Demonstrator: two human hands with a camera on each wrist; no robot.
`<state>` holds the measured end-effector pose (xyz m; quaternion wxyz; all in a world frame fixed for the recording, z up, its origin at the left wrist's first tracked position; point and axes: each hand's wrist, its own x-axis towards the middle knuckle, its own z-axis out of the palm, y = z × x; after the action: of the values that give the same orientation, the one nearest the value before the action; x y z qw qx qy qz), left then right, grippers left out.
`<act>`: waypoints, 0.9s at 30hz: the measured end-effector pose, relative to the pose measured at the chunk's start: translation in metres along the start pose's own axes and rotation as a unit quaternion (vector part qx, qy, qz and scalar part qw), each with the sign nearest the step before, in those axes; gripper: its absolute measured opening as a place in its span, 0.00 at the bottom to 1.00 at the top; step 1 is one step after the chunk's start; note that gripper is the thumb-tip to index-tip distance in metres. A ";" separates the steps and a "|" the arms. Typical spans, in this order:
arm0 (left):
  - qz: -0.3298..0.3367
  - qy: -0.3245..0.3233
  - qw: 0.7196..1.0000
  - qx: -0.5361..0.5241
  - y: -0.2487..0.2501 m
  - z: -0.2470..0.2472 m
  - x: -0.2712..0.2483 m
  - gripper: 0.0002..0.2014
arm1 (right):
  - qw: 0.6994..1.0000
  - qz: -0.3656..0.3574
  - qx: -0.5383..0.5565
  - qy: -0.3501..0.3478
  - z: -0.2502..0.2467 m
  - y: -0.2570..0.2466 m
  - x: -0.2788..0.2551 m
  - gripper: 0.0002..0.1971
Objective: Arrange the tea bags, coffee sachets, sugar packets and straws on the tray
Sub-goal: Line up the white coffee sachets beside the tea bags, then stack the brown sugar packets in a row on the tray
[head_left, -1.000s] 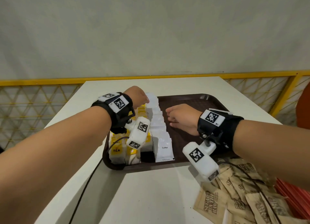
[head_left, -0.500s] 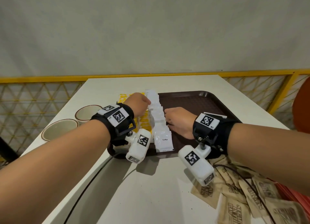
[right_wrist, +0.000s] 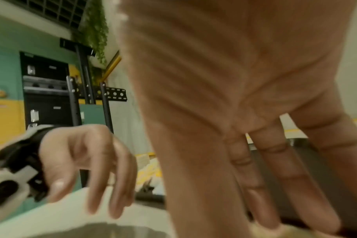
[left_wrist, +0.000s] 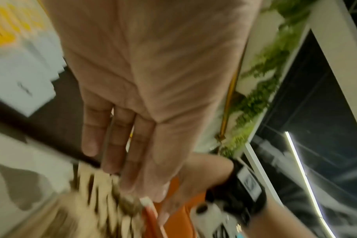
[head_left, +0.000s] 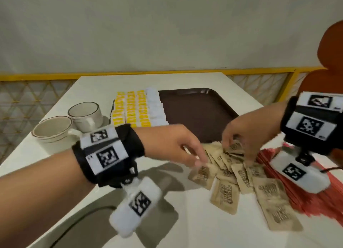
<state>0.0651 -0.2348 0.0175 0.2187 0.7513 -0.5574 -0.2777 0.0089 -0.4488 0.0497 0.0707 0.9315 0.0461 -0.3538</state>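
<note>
The brown tray [head_left: 198, 110] holds rows of yellow tea bags [head_left: 130, 109] and one row of white coffee sachets [head_left: 155, 106] along its left side. A loose pile of brown sugar packets [head_left: 241, 175] lies on the white table just in front of the tray, with red straws [head_left: 304, 195] under its right edge. My left hand [head_left: 198, 160] reaches into the pile's left edge with straight fingers [left_wrist: 128, 173], holding nothing. My right hand [head_left: 239, 147] is spread over the pile's far side, fingers [right_wrist: 265, 201] extended down onto the packets. Motion blur hides the exact contact.
Two cream cups [head_left: 85, 116] [head_left: 52, 129] stand on the table left of the tray. A yellow railing [head_left: 259, 71] runs behind the table and an orange chair back [head_left: 330, 62] rises at the right. The tray's right half is bare.
Both hands have left the row of coffee sachets on the tray and moved right and nearer, onto the sugar packet pile. The head view has swung right.
</note>
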 end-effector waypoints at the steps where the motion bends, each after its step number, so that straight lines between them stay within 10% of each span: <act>1: 0.032 -0.024 0.999 0.024 0.006 0.015 0.006 0.10 | 0.999 0.009 -0.030 -0.014 0.012 0.006 -0.002 0.43; 4: 0.077 -0.038 0.992 0.095 0.014 0.051 0.026 0.12 | 0.997 0.030 -0.073 -0.027 0.045 0.015 -0.002 0.62; 8: 0.058 -0.014 0.988 0.142 0.020 0.072 0.044 0.15 | 0.998 0.015 -0.027 0.049 0.061 0.016 0.008 0.64; 27: -0.081 0.010 0.991 0.109 0.001 0.054 0.035 0.15 | 0.982 -0.073 -0.020 0.173 0.034 -0.012 0.034 0.19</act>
<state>0.0369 -0.2699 -0.0286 0.1173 0.8162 -0.5192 -0.2249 0.0104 -0.4412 0.0001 0.0540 0.9711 0.1327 -0.1908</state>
